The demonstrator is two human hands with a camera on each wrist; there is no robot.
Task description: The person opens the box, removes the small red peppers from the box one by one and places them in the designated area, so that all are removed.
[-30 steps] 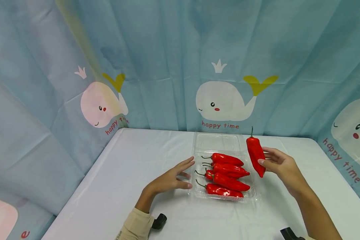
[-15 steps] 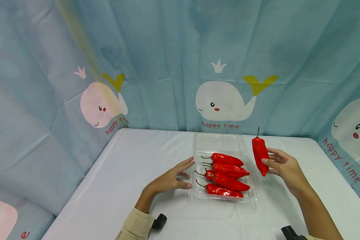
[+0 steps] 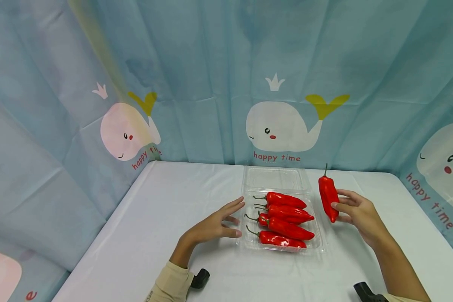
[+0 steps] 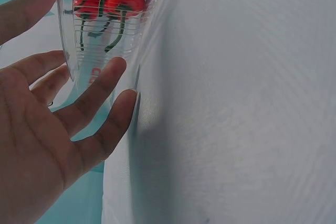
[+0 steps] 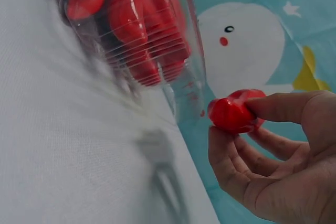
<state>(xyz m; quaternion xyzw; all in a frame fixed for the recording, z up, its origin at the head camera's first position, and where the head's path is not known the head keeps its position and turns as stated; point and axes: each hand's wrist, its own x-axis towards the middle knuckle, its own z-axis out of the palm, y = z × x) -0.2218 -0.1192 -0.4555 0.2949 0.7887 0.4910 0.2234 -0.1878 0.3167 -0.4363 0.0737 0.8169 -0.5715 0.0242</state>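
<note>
In the head view my right hand (image 3: 356, 214) pinches a red pepper (image 3: 328, 198) between thumb and fingers, stem upward, to the right of a clear plastic box. The right wrist view looks along the same pepper (image 5: 236, 111) end-on, above the table. Several red peppers (image 3: 290, 228) lie crosswise in the box (image 3: 318, 241), green stems pointing left. My left hand (image 3: 211, 226) is at the box's left side, fingers spread and fairly straight. From the left wrist, its fingertips appear right by the wall of the box (image 4: 69, 56), thumb at the rim.
The box's clear lid (image 3: 273, 178) lies folded back behind it. A white cloth covers the table (image 3: 188, 188). Behind and at the sides hangs a blue curtain (image 3: 204, 130) printed with whales.
My right hand has shifted a little to the right with the pepper, away from the box, and the pepper has sunk slightly. The left hand and the box stay in place.
</note>
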